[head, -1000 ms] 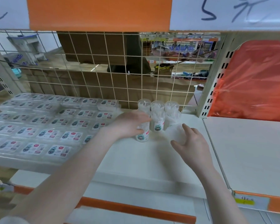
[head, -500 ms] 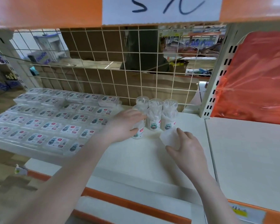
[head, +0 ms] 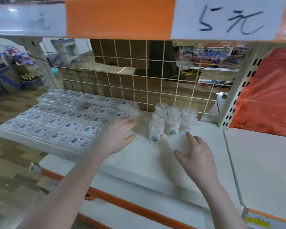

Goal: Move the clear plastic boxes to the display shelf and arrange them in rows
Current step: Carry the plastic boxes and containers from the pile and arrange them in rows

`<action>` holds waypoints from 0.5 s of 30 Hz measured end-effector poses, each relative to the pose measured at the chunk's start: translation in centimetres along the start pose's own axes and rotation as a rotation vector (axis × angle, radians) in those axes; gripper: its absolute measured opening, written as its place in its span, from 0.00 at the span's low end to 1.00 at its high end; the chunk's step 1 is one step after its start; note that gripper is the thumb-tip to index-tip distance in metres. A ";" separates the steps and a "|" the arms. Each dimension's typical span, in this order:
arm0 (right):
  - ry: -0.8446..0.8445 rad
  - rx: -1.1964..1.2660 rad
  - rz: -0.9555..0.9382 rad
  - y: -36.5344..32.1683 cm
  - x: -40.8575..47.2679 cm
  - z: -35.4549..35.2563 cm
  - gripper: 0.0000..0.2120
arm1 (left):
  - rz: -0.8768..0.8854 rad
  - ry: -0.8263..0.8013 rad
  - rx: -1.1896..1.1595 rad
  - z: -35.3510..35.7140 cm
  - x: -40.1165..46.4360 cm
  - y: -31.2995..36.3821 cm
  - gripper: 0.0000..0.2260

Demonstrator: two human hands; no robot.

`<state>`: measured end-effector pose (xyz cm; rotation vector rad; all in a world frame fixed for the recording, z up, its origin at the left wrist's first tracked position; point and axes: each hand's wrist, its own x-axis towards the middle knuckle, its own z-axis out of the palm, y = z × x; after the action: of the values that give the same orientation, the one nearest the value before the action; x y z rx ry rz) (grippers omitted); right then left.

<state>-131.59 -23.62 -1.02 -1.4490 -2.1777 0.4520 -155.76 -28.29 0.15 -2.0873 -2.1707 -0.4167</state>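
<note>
Left hand (head: 119,136) withdrawn from upright tub (head: 155,131), fingers relaxed, right hand (head: 195,151) gripping tilted tub (head: 178,142).

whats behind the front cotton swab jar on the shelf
Behind the front jar stand more clear jars of cotton swabs, then the wire grid. How many rows is unclear; the jars hide each other.

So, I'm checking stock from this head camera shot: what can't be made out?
- Labels on the flat clear plastic boxes: too small and blurred to read.
- Clear round tub under the right hand: partly covered, label hidden.
- Back-row tall clear tubs: lower parts hidden by the front ones.
</note>
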 end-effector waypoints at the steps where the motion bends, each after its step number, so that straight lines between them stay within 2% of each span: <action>1: 0.011 -0.001 0.005 -0.8 -0.3 0.3 0.33 | -0.016 -0.009 -0.003 -0.2 -0.6 -1.0 0.18; 5: 0.043 -0.019 0.041 -4.5 -1.9 2.0 0.33 | -0.051 -0.020 -0.024 -1.2 -3.7 -5.6 0.20; 9: 0.037 -0.011 0.085 -9.5 -3.1 4.9 0.34 | -0.078 -0.064 -0.021 -2.8 -7.2 -11.2 0.22; 15: 0.000 -0.004 0.119 -17.2 -3.8 8.9 0.33 | -0.121 -0.047 -0.027 -5.0 -11.2 -18.9 0.21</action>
<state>-148.48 -33.81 -0.29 -1.5858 -2.1007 0.4890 -174.43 -40.83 -0.35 -2.0057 -2.3389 -0.4143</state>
